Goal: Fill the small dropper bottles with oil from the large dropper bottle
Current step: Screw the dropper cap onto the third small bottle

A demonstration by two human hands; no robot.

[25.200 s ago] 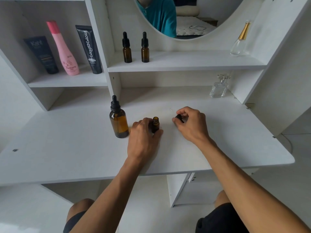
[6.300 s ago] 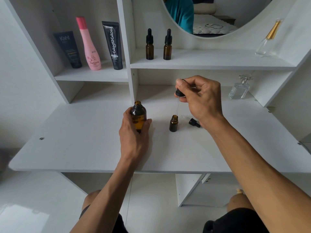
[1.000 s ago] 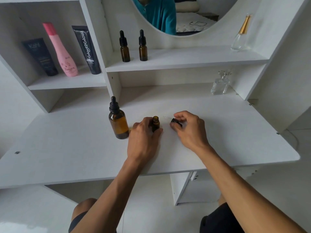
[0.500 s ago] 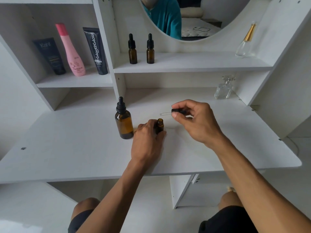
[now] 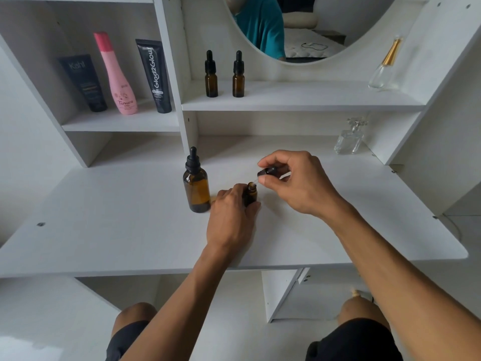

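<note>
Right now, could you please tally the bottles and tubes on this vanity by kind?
Small amber dropper bottles: 3, two capped on the shelf, one open in the left hand
Large amber dropper bottle: 1
Clear glass perfume bottles: 2
Dark tubes: 2
Pink bottle: 1
Total: 9

1. worktop (image 5: 130, 230), shelves: plain white
2. large dropper bottle (image 5: 197, 188): amber glass, black cap
3. small dropper bottle (image 5: 251, 195): amber, darker, neck open
4. dropper cap (image 5: 266, 171): black
5. two shelf dropper bottles (image 5: 211, 74) (image 5: 238, 74): amber, black caps
6. tall bottle (image 5: 118, 76): pink, darker pink cap
7. tubes (image 5: 83, 82) (image 5: 154, 74): dark navy, black, pale lettering
8. perfume bottles (image 5: 385, 66) (image 5: 350, 138): clear, one gold-capped
9. shirt in mirror (image 5: 260, 24): teal
10. shorts (image 5: 356, 345): black
</note>
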